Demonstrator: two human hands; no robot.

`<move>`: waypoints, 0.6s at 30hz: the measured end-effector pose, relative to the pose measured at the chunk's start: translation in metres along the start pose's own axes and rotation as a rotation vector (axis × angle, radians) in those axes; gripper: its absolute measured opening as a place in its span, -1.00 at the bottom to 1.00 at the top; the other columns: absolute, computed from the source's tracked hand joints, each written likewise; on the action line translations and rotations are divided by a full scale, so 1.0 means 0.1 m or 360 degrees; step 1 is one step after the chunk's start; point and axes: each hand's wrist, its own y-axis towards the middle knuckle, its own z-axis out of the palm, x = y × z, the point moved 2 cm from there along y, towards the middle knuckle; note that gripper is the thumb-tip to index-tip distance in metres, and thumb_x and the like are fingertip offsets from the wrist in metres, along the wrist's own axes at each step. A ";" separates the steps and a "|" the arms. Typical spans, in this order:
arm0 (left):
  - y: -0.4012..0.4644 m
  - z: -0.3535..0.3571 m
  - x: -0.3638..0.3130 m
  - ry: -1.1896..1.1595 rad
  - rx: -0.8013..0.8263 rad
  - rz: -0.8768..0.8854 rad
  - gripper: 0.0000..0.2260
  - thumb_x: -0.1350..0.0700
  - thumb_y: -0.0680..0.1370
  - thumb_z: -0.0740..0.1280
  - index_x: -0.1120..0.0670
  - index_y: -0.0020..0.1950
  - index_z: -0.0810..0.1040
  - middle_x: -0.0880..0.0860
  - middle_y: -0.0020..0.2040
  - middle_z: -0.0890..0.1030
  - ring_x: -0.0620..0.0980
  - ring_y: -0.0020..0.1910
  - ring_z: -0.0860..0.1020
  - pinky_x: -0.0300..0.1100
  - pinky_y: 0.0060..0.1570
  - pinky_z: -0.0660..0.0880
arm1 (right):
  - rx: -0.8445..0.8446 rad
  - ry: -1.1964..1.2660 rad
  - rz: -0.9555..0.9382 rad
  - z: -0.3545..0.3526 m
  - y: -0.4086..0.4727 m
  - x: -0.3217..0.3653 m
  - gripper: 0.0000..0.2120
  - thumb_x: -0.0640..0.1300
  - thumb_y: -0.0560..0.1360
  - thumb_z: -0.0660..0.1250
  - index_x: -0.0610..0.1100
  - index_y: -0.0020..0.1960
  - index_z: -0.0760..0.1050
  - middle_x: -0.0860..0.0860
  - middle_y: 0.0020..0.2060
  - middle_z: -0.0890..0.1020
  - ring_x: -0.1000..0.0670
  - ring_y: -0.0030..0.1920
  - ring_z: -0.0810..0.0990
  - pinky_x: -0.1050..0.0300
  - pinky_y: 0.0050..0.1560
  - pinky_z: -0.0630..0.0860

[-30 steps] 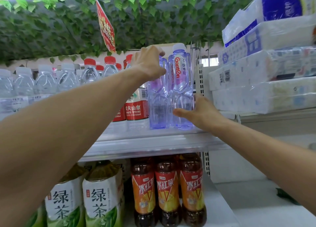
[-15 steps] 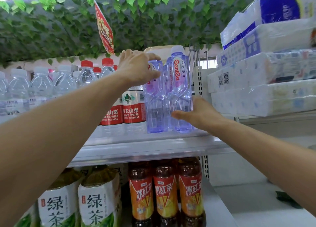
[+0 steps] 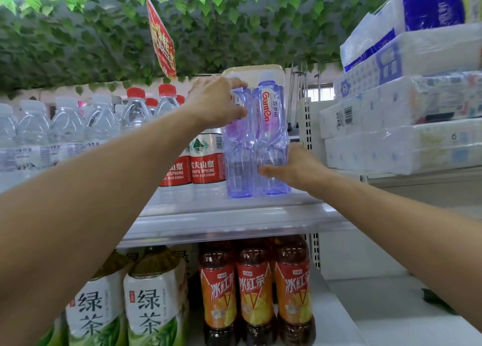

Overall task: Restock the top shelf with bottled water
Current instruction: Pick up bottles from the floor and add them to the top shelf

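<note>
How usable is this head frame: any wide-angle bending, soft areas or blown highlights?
Head view: the top shelf edge bows from the wide lens and looks soft; the forearms near the camera are slightly blurred; the window behind is blown white. The Ganten bottles and both hands stay readable, under even, soft light.

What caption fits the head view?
Left hand and right hand steady purple water bottles on the top shelf.
</note>
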 end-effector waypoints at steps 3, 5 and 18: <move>0.01 0.01 0.01 0.0003 -0.0004 0.0012 -0.47 0.00 0.55 0.38 -0.07 0.50 0.35 0.13 0.35 0.51 0.11 0.43 0.33 -0.03 0.39 0.20 | 0.0001 0.0022 0.0018 0.00 0.00 0.01 -0.50 0.11 0.45 0.47 -0.17 0.20 0.42 0.01 -0.23 0.44 0.07 -0.32 0.41 0.17 -0.37 0.29; 0.03 0.02 0.01 0.0005 0.0001 0.0015 -0.47 0.00 0.55 0.39 -0.07 0.51 0.35 0.13 0.38 0.48 0.13 0.44 0.31 -0.03 0.39 0.20 | -0.0002 0.0042 0.0023 0.01 0.01 0.00 -0.48 0.09 0.46 0.47 -0.19 0.23 0.38 0.00 -0.15 0.46 0.09 -0.27 0.42 0.19 -0.36 0.29; -0.16 0.25 0.11 0.0282 0.0046 0.0071 0.15 -0.31 0.28 0.52 -0.04 0.61 -0.13 0.15 0.55 0.09 0.17 0.54 0.04 0.05 0.53 -0.09 | 0.0002 0.0058 -0.0058 0.06 0.03 -0.06 -0.21 0.16 0.43 0.48 -0.13 0.48 0.20 -0.04 0.19 0.52 0.03 0.00 0.50 0.15 -0.16 0.38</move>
